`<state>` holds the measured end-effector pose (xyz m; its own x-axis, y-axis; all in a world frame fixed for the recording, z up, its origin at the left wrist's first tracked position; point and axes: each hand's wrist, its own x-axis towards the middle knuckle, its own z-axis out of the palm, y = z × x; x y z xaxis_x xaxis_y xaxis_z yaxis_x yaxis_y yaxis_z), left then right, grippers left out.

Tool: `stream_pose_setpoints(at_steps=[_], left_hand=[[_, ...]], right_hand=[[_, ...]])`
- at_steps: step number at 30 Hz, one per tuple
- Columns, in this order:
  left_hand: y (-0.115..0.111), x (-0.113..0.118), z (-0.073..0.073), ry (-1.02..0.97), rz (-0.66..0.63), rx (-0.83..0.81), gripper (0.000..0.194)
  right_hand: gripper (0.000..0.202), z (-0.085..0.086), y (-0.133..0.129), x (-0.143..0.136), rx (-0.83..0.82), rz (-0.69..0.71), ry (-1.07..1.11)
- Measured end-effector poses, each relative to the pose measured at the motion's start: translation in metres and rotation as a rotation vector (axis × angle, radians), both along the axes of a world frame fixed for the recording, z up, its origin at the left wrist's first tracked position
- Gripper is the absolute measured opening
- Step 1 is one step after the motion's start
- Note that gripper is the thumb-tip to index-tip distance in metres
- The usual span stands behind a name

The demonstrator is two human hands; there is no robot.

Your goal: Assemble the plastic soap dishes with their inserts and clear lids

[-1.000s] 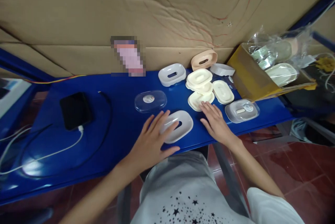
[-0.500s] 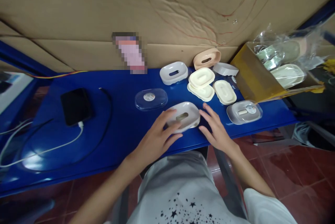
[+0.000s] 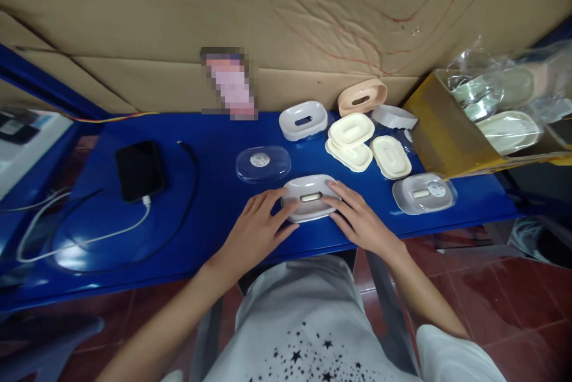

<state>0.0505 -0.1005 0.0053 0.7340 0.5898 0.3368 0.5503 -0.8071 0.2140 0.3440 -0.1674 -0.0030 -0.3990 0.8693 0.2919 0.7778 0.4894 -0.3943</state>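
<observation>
A pale grey oval soap dish (image 3: 311, 210) lies near the table's front edge, with a cream ridge filling its middle slot. My left hand (image 3: 261, 224) holds the dish's left end, thumb over the rim. At the right end, my right hand (image 3: 357, 215) grips it with its fingers over the rim and inner face. Just behind lies a clear plastic lid (image 3: 263, 164) with a round sticker. Cream oval trays (image 3: 351, 132) sit further back, two of them overlapping, and another cream tray (image 3: 391, 157) is beside them.
Behind stand a white soap dish shell (image 3: 304, 121), a peach shell (image 3: 361, 98) and a grey shell (image 3: 395, 116). A lidded soap dish (image 3: 420, 194) is at right, below a cardboard box (image 3: 429, 132) of bagged parts. A black device (image 3: 140, 171) with cables lies left.
The dish has gone from tilted to nearly level, and the cream ridge now shows centred in its slot. My right hand has closed onto its right end. The view has shifted slightly.
</observation>
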Motion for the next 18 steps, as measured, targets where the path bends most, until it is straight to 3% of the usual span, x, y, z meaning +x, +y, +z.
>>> stream_pose_setpoints(at_steps=[4, 7, 10, 14, 18], left_hand=[[-0.002, -0.009, 0.002, -0.024, -0.035, -0.029, 0.034], [0.017, -0.023, 0.007, -0.051, -0.064, -0.094, 0.04], [0.052, -0.038, 0.01, -0.01, 0.022, -0.11, 0.044], [0.096, -0.05, 0.007, 0.137, 0.134, -0.181, 0.066], [0.103, -0.044, 0.011, 0.036, 0.297, -0.155, 0.051]], right_hand=[[0.042, -0.005, -0.002, -0.009, 0.04, -0.025, -0.085], [0.048, -0.006, -0.008, -0.018, 0.05, -0.069, -0.153], [0.055, -0.001, -0.013, -0.026, 0.0, -0.026, -0.163], [0.072, 0.002, -0.015, -0.034, -0.03, -0.012, -0.119], [0.079, -0.002, -0.014, -0.035, -0.064, -0.078, -0.08]])
